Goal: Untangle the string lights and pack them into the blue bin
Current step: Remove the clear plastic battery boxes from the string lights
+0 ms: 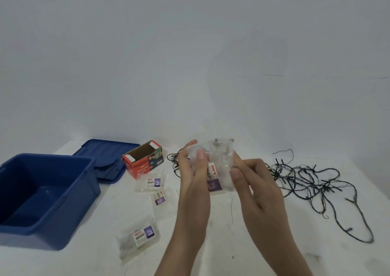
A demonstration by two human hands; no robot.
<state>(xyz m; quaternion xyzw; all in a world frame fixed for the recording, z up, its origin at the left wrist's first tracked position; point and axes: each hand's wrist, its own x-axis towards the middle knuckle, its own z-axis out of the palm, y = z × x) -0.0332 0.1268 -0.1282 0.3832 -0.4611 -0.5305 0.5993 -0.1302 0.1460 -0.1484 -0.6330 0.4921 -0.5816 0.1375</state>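
Note:
Both my hands hold up a clear plastic packet [217, 168] of lights with a small label, above the middle of the white table. My left hand [193, 176] grips its left edge, thumb in front. My right hand [251, 180] pinches its right edge. A tangle of dark string lights [312, 180] sprawls on the table to the right, and a smaller dark bunch [174, 161] shows behind my left hand. The blue bin [42, 197] stands open and empty at the left.
The bin's blue lid [105, 159] lies behind it. A red cardboard LED lights box [143, 159] stands open beside the lid. Three more clear labelled packets [149, 184] [159, 197] [139, 235] lie on the white table [95, 261]. A pale wall rises behind.

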